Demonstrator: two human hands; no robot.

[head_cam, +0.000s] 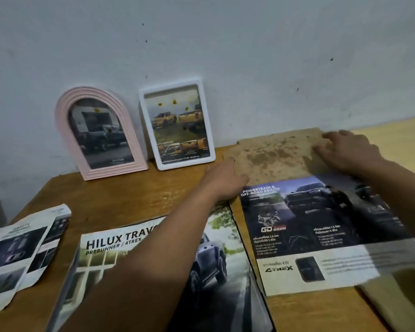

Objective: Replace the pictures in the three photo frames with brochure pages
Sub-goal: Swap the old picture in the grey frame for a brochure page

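Brown, stained backing board (277, 153) lies flat at the far edge of a wooden table (130, 188), pressed under a person's two hands: the left hand (225, 179) rests on its near-left corner, the right hand (345, 149) on its far-right edge, fingers of both spread loosely and gripping nothing. A loose brochure page (321, 233) overlaps the board's near edge. Against the wall stand a pink arched frame (101, 133) and a white rectangular frame (177, 123), both already showing truck pictures; the third frame cannot be made out as such. The Hilux brochure (153, 271) lies beneath the left forearm. Risks, as judged: the unpinned page could slide askew or crease when the board shifts, and a careless reach could topple the leaning frames.
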